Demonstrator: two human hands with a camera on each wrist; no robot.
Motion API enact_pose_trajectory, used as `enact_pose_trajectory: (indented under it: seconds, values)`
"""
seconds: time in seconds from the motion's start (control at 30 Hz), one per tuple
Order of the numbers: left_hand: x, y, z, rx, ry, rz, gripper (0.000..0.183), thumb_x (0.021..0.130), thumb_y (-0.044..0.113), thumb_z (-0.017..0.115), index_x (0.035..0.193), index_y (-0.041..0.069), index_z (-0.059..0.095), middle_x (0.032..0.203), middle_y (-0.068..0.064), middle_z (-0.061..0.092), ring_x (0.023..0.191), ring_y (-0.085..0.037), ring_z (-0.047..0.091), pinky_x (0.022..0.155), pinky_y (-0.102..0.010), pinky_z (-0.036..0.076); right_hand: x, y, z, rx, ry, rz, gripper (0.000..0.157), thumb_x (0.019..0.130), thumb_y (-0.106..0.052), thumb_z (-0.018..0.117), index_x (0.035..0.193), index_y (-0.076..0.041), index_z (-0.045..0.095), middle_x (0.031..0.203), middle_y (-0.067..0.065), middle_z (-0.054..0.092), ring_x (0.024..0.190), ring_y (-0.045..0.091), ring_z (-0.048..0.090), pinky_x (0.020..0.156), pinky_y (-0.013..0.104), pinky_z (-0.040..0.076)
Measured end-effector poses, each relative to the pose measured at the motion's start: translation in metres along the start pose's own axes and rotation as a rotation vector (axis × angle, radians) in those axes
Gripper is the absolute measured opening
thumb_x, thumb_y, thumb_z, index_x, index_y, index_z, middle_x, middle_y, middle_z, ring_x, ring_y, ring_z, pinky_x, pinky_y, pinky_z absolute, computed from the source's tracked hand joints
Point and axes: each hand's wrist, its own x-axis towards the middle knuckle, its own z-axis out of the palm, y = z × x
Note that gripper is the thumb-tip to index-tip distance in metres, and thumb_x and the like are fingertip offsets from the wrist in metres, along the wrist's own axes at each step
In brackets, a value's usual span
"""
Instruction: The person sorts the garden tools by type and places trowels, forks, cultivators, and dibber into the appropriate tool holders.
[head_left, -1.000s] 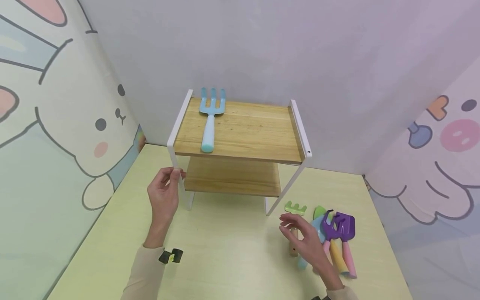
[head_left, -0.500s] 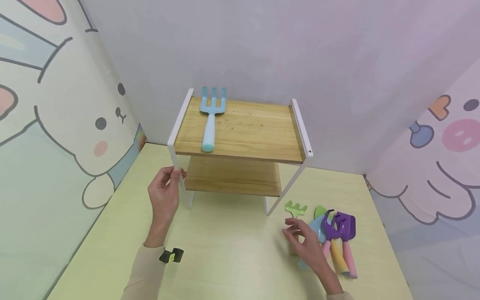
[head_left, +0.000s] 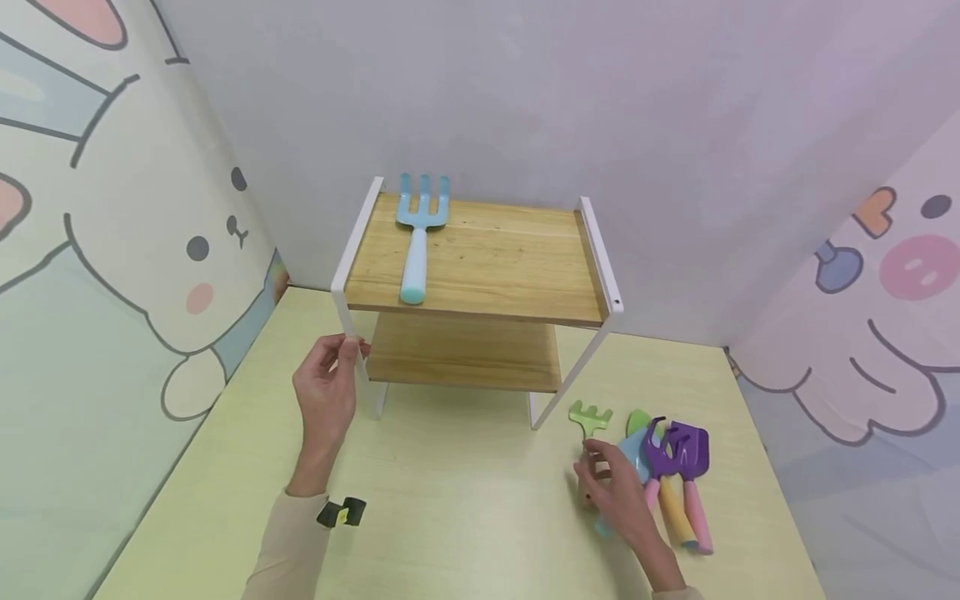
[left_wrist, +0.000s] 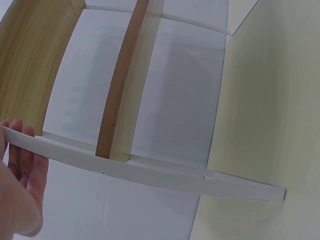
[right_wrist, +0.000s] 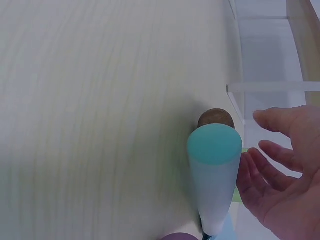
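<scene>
My left hand point(head_left: 326, 390) grips the white front-left post point(left_wrist: 150, 175) of a two-tier wooden shelf point(head_left: 517, 271), thumb in front and fingers behind. A light blue hand fork point(head_left: 417, 258) lies on the top board at the left, tines toward the wall. On the right, my right hand point(head_left: 622, 504) hovers over a small green rake point(head_left: 590, 418), covering most of its wooden handle. In the right wrist view, its thumb and fingers are spread apart, close beside a light blue handle point(right_wrist: 215, 165) with a teal end. The rake's brown handle end point(right_wrist: 216, 117) shows behind it.
Beside the right hand lies a pile of garden tools: a purple rake point(head_left: 660, 458), a purple shovel point(head_left: 696, 454) with a pink handle, a yellow handle point(head_left: 678, 517) and a blue blade point(head_left: 635, 450). Pale walls with cartoon animals enclose the table point(head_left: 450, 517).
My right hand has shifted slightly right and down, closer over the green rake's handle. The left hand keeps its hold on the shelf post, and the blue fork stays put.
</scene>
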Motion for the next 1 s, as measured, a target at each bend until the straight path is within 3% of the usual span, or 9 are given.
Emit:
enact_pose_trajectory:
  seconds: [0.17,0.43,0.6,0.73,1.0]
  values:
    - [0.000,0.000,-0.001,0.014,0.005,0.036,0.012,0.101,-0.006,0.060,0.100,-0.017,0.064,0.090,0.002,0.071,0.085,-0.009,0.071,0.085,-0.020,0.058,0.001,-0.003,-0.002,-0.046,-0.002,0.061,0.042,0.087,0.001,0.079,0.126,0.008,0.062,0.116,0.022,0.065,0.095,0.032,0.068,0.071,0.031,0.062]
    - [0.000,0.001,-0.001,0.024,0.000,0.050,0.012,0.101,-0.006,0.061,0.100,-0.017,0.064,0.091,0.003,0.072,0.086,-0.008,0.071,0.087,-0.019,0.057,0.003,-0.004,-0.004,-0.106,-0.087,0.205,0.049,0.088,-0.003,0.080,0.130,0.011,0.058,0.110,0.021,0.067,0.089,0.026,0.070,0.073,0.029,0.061]
    - [-0.001,0.000,0.000,0.016,0.004,0.032,0.016,0.102,-0.003,0.060,0.101,-0.018,0.063,0.091,0.003,0.072,0.086,-0.008,0.072,0.088,-0.020,0.057,0.005,-0.004,-0.006,-0.088,-0.117,0.265,0.048,0.089,-0.005,0.079,0.129,0.012,0.058,0.109,0.022,0.070,0.091,0.030,0.072,0.077,0.037,0.062]
    - [-0.001,0.000,0.001,-0.003,0.006,0.024,0.016,0.102,-0.003,0.060,0.100,-0.019,0.062,0.092,0.001,0.072,0.086,-0.010,0.072,0.087,-0.021,0.058,0.006,-0.005,-0.008,-0.075,-0.140,0.362,0.047,0.091,-0.015,0.080,0.128,0.008,0.061,0.111,0.018,0.072,0.097,0.030,0.072,0.082,0.038,0.061]
    - [-0.001,0.000,0.001,-0.014,0.007,0.016,0.012,0.100,-0.006,0.061,0.100,-0.018,0.063,0.091,0.002,0.071,0.086,-0.010,0.071,0.086,-0.019,0.057,0.009,-0.006,-0.014,0.065,-0.191,0.520,0.056,0.092,-0.034,0.079,0.129,0.005,0.063,0.112,0.011,0.073,0.106,0.026,0.068,0.092,0.040,0.057]
